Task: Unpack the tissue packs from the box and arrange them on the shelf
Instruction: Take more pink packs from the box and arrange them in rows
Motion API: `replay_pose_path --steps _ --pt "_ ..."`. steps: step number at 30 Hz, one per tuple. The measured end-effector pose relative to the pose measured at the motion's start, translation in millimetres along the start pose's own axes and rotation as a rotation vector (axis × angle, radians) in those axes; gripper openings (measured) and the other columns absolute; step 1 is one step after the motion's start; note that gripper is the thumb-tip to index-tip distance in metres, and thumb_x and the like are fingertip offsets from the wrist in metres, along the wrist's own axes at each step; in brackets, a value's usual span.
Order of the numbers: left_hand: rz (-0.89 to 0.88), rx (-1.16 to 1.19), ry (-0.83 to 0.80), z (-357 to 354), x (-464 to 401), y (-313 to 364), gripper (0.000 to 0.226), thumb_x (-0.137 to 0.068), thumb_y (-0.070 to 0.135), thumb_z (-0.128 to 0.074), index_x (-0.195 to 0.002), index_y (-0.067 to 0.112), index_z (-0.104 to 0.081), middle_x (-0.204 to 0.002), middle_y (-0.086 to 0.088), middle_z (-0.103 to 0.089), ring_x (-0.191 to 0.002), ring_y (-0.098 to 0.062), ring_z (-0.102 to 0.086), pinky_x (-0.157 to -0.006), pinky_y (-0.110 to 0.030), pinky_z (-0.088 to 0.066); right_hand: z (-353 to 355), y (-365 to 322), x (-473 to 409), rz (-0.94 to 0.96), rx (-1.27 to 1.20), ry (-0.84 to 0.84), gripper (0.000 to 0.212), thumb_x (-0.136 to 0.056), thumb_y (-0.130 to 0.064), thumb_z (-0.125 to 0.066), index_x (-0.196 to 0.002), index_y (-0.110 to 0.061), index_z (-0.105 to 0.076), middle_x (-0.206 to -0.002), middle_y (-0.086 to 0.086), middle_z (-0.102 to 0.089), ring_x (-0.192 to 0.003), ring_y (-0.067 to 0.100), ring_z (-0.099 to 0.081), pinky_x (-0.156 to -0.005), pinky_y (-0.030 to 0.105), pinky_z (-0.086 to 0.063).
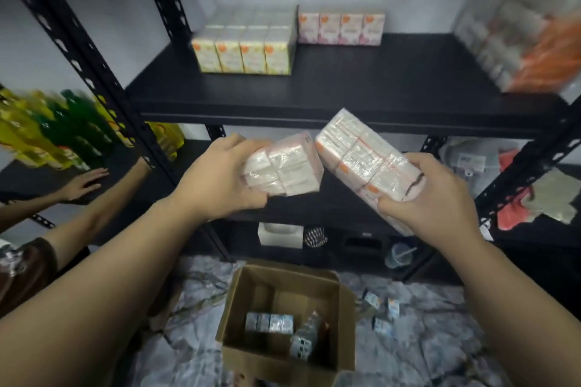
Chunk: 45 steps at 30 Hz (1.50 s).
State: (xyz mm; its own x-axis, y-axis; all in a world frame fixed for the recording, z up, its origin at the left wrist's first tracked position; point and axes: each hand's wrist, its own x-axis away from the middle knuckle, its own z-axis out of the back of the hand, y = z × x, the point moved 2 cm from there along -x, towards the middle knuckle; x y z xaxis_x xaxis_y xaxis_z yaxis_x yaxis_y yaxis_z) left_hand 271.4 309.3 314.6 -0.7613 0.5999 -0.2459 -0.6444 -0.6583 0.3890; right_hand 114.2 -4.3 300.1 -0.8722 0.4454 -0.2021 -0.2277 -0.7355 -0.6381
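Note:
My left hand (217, 174) grips a small pink wrapped tissue pack (287, 168) in front of the shelf edge. My right hand (430, 195) grips a longer pink tissue pack (358, 154), tilted up to the left. On the black shelf (377, 82) stand a yellow block of tissue packs (245, 47) and a pink row (341, 28) behind it. The open cardboard box (314, 280) sits on the floor below, with a blue-grey pack (269, 322) and another wrapped pack (303, 339) inside.
Another person's hand (83, 182) rests on the left rack beside green and yellow bottles (53, 129). A big wrapped bundle (522, 25) fills the shelf's right end. Small packs (385, 313) lie on the floor right of the box. Cloths and bags sit on lower shelves.

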Motion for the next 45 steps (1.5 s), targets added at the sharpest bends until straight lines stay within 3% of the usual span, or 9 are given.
replay_pose_path --steps 7,13,20,23,27,33,41,45 --pt "-0.066 -0.097 0.009 55 -59 2 0.087 -0.056 0.055 -0.068 -0.140 0.051 -0.046 -0.119 0.017 -0.053 -0.116 -0.013 -0.049 -0.095 -0.044 -0.052 31 -37 -48 0.041 -0.002 0.083 0.078 -0.049 -0.065 -0.070 -0.122 -0.041 -0.057 -0.106 -0.017 -0.067 -0.098 0.013 -0.064 -0.082 0.042 -0.057" --pt "-0.113 -0.172 -0.036 88 -125 -19 0.092 -0.056 0.057 -0.068 -0.144 0.045 -0.047 -0.113 0.018 -0.047 -0.111 -0.010 -0.047 -0.091 -0.045 -0.054 46 -72 -98 0.041 0.057 0.086 0.072 -0.058 -0.047 -0.084 -0.125 -0.031 -0.062 -0.107 -0.011 -0.068 -0.096 0.014 -0.065 -0.079 0.040 -0.057" --pt "-0.171 -0.289 -0.162 84 -184 -51 0.098 -0.067 0.049 -0.080 -0.155 0.042 -0.036 -0.127 0.009 -0.051 -0.122 -0.019 -0.047 -0.094 -0.044 -0.052 28 -82 -153 -0.058 0.155 0.036 0.066 -0.062 -0.048 -0.086 -0.120 -0.032 -0.060 -0.101 -0.011 -0.067 -0.090 0.014 -0.064 -0.077 0.040 -0.057" --pt "-0.212 -0.340 -0.165 74 -197 -64 0.100 -0.070 0.055 -0.079 -0.157 0.041 -0.032 -0.139 0.005 -0.049 -0.127 -0.022 -0.045 -0.100 -0.043 -0.049 17 -79 -168 -0.138 0.225 -0.038 0.065 -0.061 -0.052 -0.084 -0.118 -0.032 -0.061 -0.098 -0.011 -0.066 -0.087 0.013 -0.063 -0.072 0.037 -0.054" --pt "-0.286 -0.394 -0.065 55 -196 -77 0.105 -0.070 0.078 -0.070 -0.158 0.039 -0.028 -0.145 0.004 -0.046 -0.131 -0.022 -0.042 -0.110 -0.043 -0.041 14 -80 -178 -0.181 0.265 -0.070 0.079 -0.044 -0.065 -0.069 -0.116 -0.035 -0.059 -0.097 -0.013 -0.067 -0.086 0.012 -0.064 -0.078 0.041 -0.057" --pt "-0.274 -0.266 0.045 50 -194 -71 0.097 -0.072 0.096 -0.043 -0.150 0.038 -0.045 -0.135 0.005 -0.051 -0.125 -0.021 -0.046 -0.107 -0.044 -0.041 13 -80 -181 -0.164 0.275 -0.080 0.078 -0.044 -0.068 -0.066 -0.115 -0.037 -0.056 -0.094 -0.016 -0.065 -0.085 0.010 -0.064 -0.078 0.041 -0.057" --pt "-0.303 -0.215 0.000 48 -212 -32 0.098 -0.067 0.099 -0.042 -0.138 0.033 -0.059 -0.125 0.006 -0.057 -0.119 -0.019 -0.050 -0.100 -0.043 -0.045 26 -64 -204 -0.076 0.201 -0.153 0.071 -0.046 -0.063 -0.073 -0.113 -0.039 -0.064 -0.099 -0.017 -0.070 -0.088 0.004 -0.066 -0.081 0.038 -0.059" --pt "-0.275 -0.187 -0.015 42 -225 -9 0.092 -0.071 0.095 -0.041 -0.136 0.033 -0.060 -0.127 0.006 -0.058 -0.122 -0.018 -0.049 -0.102 -0.041 -0.044 33 -56 -220 -0.014 0.209 -0.241 0.064 -0.061 -0.048 -0.084 -0.120 -0.037 -0.063 -0.105 -0.015 -0.070 -0.091 0.003 -0.067 -0.082 0.034 -0.059"
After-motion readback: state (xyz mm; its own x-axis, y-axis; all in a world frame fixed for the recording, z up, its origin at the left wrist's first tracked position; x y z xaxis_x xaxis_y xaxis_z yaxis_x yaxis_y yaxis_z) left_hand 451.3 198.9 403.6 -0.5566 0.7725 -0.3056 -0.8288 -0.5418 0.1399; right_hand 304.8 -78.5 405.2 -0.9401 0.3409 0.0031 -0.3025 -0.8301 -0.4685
